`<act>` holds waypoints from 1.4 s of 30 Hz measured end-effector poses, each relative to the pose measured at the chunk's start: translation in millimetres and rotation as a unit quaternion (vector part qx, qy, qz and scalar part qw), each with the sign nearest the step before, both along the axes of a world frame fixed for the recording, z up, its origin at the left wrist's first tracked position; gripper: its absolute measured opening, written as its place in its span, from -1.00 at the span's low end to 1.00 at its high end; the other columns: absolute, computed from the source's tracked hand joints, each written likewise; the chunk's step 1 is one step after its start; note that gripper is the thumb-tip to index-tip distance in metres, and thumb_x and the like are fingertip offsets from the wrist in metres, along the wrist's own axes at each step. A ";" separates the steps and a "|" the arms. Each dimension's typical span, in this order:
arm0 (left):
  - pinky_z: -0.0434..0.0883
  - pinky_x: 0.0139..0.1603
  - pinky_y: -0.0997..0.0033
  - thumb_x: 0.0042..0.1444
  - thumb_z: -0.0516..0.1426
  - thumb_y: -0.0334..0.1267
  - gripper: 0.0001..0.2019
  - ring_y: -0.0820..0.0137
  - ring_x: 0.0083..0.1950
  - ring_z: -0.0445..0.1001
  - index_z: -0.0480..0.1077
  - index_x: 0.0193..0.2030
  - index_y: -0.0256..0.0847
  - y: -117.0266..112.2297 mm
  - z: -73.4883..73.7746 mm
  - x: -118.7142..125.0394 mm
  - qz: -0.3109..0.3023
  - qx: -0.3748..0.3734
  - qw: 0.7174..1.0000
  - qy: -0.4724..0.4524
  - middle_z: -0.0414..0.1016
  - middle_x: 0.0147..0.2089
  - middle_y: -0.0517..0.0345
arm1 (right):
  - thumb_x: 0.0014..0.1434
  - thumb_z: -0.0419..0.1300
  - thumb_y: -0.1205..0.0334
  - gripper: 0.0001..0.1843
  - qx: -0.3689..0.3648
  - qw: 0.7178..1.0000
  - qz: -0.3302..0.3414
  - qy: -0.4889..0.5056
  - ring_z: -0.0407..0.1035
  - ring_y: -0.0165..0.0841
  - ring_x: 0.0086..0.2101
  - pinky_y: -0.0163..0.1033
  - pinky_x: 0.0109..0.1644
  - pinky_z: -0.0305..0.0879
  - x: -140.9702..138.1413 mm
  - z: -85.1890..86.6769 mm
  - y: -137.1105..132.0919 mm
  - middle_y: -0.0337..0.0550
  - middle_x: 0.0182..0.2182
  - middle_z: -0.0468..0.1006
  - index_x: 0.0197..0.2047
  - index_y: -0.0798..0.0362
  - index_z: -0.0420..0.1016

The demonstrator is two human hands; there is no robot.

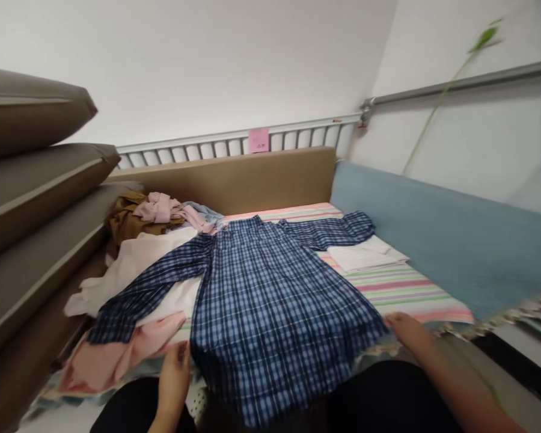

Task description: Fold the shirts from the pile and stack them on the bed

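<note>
A blue plaid shirt [270, 307] lies spread flat, back up, on a striped sheet [401, 288], its sleeves stretched out to both sides. My left hand [175, 373] rests at the shirt's lower left hem, fingers curled against the cloth edge. My right hand [406, 328] lies at the lower right corner of the hem, fingers pressed onto the fabric. The left sleeve [148, 288] runs over a cream garment [135, 264] and a pink garment [117, 358].
A heap of brown and pink clothes [148, 216] sits at the back left. Folded white cloth [365, 254] lies by the right sleeve. Stacked brown cushions [31, 204] stand at the left, a blue cushion [442, 234] at the right, a tan board [252, 177] behind.
</note>
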State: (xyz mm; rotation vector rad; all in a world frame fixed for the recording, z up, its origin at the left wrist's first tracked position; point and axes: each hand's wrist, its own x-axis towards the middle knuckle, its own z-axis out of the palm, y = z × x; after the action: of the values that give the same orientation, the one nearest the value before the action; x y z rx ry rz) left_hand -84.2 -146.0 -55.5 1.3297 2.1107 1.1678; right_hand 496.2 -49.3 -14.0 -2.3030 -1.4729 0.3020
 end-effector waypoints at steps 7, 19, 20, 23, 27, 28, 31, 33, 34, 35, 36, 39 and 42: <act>0.19 0.29 0.11 0.15 -0.09 -0.01 -0.46 0.25 0.25 0.27 0.23 0.17 -0.30 94.9 5.7 37.0 -0.231 0.057 0.950 0.201 0.31 0.22 -0.09 | 0.23 -0.12 0.26 -0.53 0.113 0.981 0.157 -0.011 0.25 -0.28 0.11 -0.19 0.23 0.09 -93.6 12.7 29.9 0.04 0.10 0.39 0.14 0.19 0.34; 0.05 0.25 -0.14 -0.01 0.00 -0.38 -0.52 0.01 0.35 0.03 0.41 0.06 0.05 169.7 -21.3 -34.4 -0.181 -0.117 0.801 0.559 0.19 0.31 0.17 | 0.28 -0.07 0.04 -0.49 0.047 0.976 0.128 -0.170 -0.07 -0.09 0.26 0.12 0.26 -0.12 -81.4 -7.5 88.4 0.07 0.26 0.13 0.22 0.06 0.26; 0.03 0.26 -0.13 -0.02 0.02 -0.38 -0.51 0.02 0.36 0.00 0.40 0.07 0.08 168.7 -21.8 -34.6 -0.187 -0.129 0.792 0.567 0.17 0.32 0.19 | 0.28 -0.07 0.02 -0.49 0.066 0.965 0.189 -0.170 -0.10 -0.14 0.28 0.08 0.28 -0.15 -86.9 -8.9 90.3 -0.02 0.28 0.10 0.24 -0.01 0.23; -0.01 0.27 -0.11 -0.01 0.04 -0.40 -0.49 0.04 0.38 -0.05 0.36 0.09 0.13 166.7 -22.7 -30.2 -0.189 -0.147 0.775 0.585 0.13 0.34 0.21 | 0.28 -0.09 -0.05 -0.48 0.071 0.939 0.305 -0.144 -0.11 -0.26 0.28 -0.03 0.31 -0.18 -106.3 -18.2 99.7 -0.19 0.30 0.06 0.27 -0.15 0.16; -0.04 0.28 -0.12 0.02 0.01 -0.42 -0.50 0.03 0.38 -0.05 0.36 0.10 0.10 166.2 -23.9 -29.1 -0.182 -0.142 0.765 0.601 0.13 0.34 0.17 | 0.29 -0.12 0.00 -0.45 0.014 0.971 0.183 -0.151 -0.07 -0.19 0.27 0.04 0.30 -0.17 -99.0 -25.1 121.2 -0.05 0.29 0.07 0.27 0.00 0.18; -0.03 0.27 -0.13 0.03 0.00 -0.42 -0.50 0.02 0.38 -0.04 0.37 0.10 0.07 166.1 -22.9 -29.6 -0.179 -0.134 0.767 0.601 0.13 0.34 0.16 | 0.29 -0.11 0.02 -0.46 0.004 0.973 0.171 -0.155 -0.07 -0.19 0.27 0.05 0.29 -0.17 -92.8 -24.4 124.1 -0.04 0.29 0.07 0.27 0.01 0.18; 0.03 0.25 -0.13 0.07 -0.05 -0.42 -0.54 0.03 0.36 -0.01 0.42 0.06 -0.01 164.2 -12.6 -24.3 -0.171 -0.117 0.789 0.578 0.19 0.31 0.13 | 0.28 -0.08 0.06 -0.46 -0.004 0.976 0.144 -0.161 -0.03 -0.17 0.26 0.08 0.27 -0.12 -80.4 -19.7 117.6 0.03 0.28 0.10 0.26 0.07 0.19; 0.08 0.21 -0.19 0.12 -0.10 -0.37 -0.56 0.01 0.35 0.02 0.41 0.07 -0.09 161.1 -1.4 -9.1 -0.147 -0.099 0.819 0.546 0.22 0.30 0.04 | 0.28 -0.07 0.07 -0.46 0.025 0.976 0.133 -0.171 -0.07 -0.14 0.27 0.12 0.27 -0.13 -81.4 -17.6 102.3 0.07 0.29 0.06 0.26 0.10 0.19; 0.10 0.20 -0.20 0.15 -0.12 -0.32 -0.56 0.01 0.35 0.01 0.38 0.11 -0.15 158.9 3.8 2.5 -0.133 -0.077 0.833 0.531 0.20 0.30 -0.02 | 0.28 -0.07 0.06 -0.46 0.046 0.971 0.155 -0.175 -0.11 -0.14 0.28 0.11 0.28 -0.17 -83.5 -17.3 93.2 0.05 0.30 0.02 0.27 0.07 0.18; 0.11 0.20 -0.19 0.17 -0.13 -0.27 -0.54 0.01 0.36 -0.01 0.32 0.16 -0.21 156.2 7.8 16.2 -0.130 -0.048 0.845 0.517 0.17 0.32 -0.09 | 0.28 -0.07 0.05 -0.47 0.065 0.963 0.193 -0.177 -0.15 -0.17 0.29 0.09 0.29 -0.21 -85.4 -17.6 84.4 -0.01 0.32 -0.01 0.28 0.02 0.16; 0.12 0.21 -0.15 0.19 -0.14 -0.20 -0.52 0.03 0.37 -0.03 0.26 0.21 -0.26 153.1 10.0 31.0 -0.139 -0.019 0.853 0.503 0.13 0.33 -0.13 | 0.28 -0.07 0.04 -0.47 0.078 0.952 0.239 -0.175 -0.18 -0.20 0.30 0.06 0.31 -0.24 -86.0 -18.4 76.3 -0.07 0.32 -0.02 0.28 -0.04 0.15; 0.14 0.23 -0.02 0.21 -0.14 -0.12 -0.48 0.10 0.38 -0.03 0.18 0.26 -0.23 142.0 5.8 69.5 -0.211 0.009 0.863 0.459 0.10 0.35 -0.07 | 0.29 -0.08 0.02 -0.49 0.055 0.946 0.278 -0.160 -0.14 -0.23 0.29 0.02 0.31 -0.23 -73.9 -22.2 60.2 -0.12 0.31 0.04 0.28 -0.10 0.15; 0.13 0.23 -0.03 0.22 -0.16 -0.09 -0.49 0.10 0.38 -0.02 0.16 0.28 -0.17 134.0 -5.1 83.2 -0.211 -0.013 0.870 0.445 0.09 0.35 -0.02 | 0.29 -0.08 0.05 -0.49 0.019 0.968 0.191 -0.163 -0.10 -0.18 0.28 0.07 0.29 -0.20 -45.5 -24.7 53.0 -0.04 0.29 0.07 0.27 -0.04 0.17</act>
State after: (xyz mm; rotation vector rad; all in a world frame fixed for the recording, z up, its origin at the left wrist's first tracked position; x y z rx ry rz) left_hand -1.0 -12.0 -60.7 2.4858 2.1268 0.3323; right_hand 450.8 3.6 -38.7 -2.0961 -2.0698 -0.0085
